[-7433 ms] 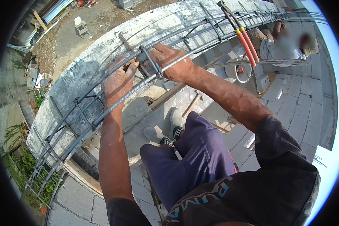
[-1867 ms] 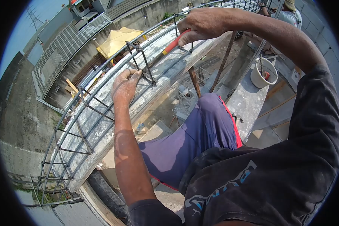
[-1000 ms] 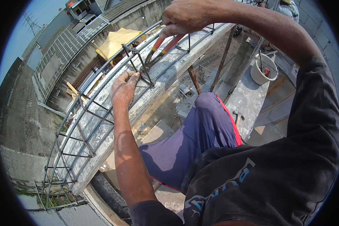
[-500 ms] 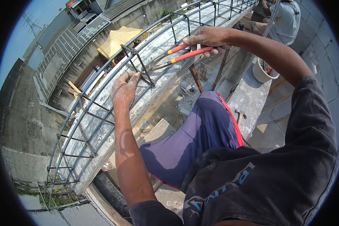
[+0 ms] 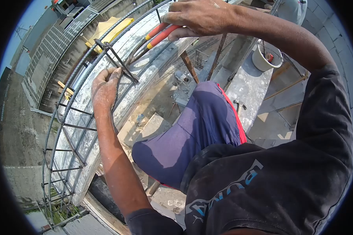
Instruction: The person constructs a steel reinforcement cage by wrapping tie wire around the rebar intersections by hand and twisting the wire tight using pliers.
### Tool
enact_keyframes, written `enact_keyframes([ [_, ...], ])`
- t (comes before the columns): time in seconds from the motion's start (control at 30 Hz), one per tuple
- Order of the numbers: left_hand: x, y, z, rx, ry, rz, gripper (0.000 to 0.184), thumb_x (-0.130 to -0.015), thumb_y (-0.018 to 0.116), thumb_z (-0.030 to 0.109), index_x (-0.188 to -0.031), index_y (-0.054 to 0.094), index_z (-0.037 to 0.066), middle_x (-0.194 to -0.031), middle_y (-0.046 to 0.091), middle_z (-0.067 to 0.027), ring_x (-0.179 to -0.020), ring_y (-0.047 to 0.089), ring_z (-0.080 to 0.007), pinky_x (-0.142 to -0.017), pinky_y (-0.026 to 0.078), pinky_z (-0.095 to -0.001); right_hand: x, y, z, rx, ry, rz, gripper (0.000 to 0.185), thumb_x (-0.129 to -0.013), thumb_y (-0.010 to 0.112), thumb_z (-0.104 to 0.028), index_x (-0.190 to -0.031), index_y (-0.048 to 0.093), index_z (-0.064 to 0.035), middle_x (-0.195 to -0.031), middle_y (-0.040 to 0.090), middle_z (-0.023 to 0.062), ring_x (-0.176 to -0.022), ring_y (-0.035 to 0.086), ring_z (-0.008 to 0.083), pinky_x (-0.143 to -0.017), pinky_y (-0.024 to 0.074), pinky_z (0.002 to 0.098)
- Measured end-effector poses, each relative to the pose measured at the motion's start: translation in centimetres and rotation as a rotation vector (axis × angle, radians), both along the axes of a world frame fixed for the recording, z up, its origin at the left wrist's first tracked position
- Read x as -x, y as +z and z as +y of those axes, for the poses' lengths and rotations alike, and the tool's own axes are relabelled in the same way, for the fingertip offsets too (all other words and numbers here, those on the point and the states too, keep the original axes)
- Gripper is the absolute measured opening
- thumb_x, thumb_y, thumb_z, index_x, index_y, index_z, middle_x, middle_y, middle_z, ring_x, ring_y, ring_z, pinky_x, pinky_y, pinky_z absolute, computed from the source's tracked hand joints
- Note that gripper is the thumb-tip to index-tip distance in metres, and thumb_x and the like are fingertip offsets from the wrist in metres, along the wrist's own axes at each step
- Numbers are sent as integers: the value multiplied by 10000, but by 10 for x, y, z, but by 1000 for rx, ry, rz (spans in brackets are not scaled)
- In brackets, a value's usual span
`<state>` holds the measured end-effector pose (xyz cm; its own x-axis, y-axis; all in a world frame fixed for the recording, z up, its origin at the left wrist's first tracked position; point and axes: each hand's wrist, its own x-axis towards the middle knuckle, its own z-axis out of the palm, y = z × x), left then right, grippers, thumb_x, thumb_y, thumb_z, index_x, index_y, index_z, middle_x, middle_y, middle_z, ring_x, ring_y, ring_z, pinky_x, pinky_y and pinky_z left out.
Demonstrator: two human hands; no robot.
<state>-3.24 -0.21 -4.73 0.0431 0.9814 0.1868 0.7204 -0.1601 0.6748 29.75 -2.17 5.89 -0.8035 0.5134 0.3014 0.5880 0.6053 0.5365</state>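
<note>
My right hand (image 5: 200, 17) is wrapped over the red-and-yellow handles of long pincers (image 5: 161, 37). Their metal jaws reach down-left to a bent rebar stirrup (image 5: 119, 62) on the curved reinforcement cage; the exact bite of the jaws is hard to make out. My left hand (image 5: 106, 88) is closed at the near side of that stirrup, with thumb and fingertips pinched on its bar. The cage's long ribbed bars (image 5: 72, 88) run past the left hand, above a whitish concrete beam (image 5: 145, 64).
Below my knee (image 5: 208, 102) lies a lower level with rubble and wooden props (image 5: 189, 66). A white bucket (image 5: 262, 58) stands on a ledge to the right, near a hammer (image 5: 239, 105). Another person (image 5: 292, 11) is at the top right. A yellow canopy (image 5: 110, 31) lies beyond the wall.
The view has shifted, so the hands and cage appear further left and higher. The pincers' handles look closer together. Both hands keep their holds.
</note>
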Motion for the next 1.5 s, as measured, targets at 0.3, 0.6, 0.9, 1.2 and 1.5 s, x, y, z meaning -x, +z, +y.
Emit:
enact_keyframes([
  [0.3,-3,6,-3,50,-14,-16,333,-949,711,355,-1059,757,45,-890,711,-67,-850,614,-155,-839,476,-307,24,28,0,293,-96,-8,591,-825,806,-272,-1309,540,-65,-999,666,143,-897,705,266,-771,617,358],
  [0.6,0,2,-1,6,-7,3,348,-940,718,366,-1047,756,36,-879,715,-84,-836,619,-161,-827,478,-314,35,48,-1,595,-233,-2,560,-842,785,-258,-1314,542,-78,-1016,662,136,-927,698,256,-781,622,348],
  [0.9,1,2,0,13,-14,13,355,-919,706,403,-1090,771,99,-974,754,-149,-902,701,-261,-862,510,-370,52,73,1,836,-365,-36,531,-860,765,-245,-1318,545,-92,-1033,659,129,-957,691,246,-791,627,338],
  [1.2,-1,4,-2,61,34,56,359,-919,679,473,-1112,771,185,-959,749,-105,-898,693,-265,-839,511,-387,46,69,17,973,-501,-48,502,-878,744,-232,-1323,548,-106,-1050,655,121,-987,684,236,-800,632,328],
  [1.5,0,5,-3,49,10,49,349,-918,680,466,-1098,768,181,-985,748,-103,-897,693,-274,-809,508,-403,36,37,-7,134,-106,-219,475,-896,723,-218,-1328,551,-119,-1067,651,114,-1017,677,227,-810,636,317],
])
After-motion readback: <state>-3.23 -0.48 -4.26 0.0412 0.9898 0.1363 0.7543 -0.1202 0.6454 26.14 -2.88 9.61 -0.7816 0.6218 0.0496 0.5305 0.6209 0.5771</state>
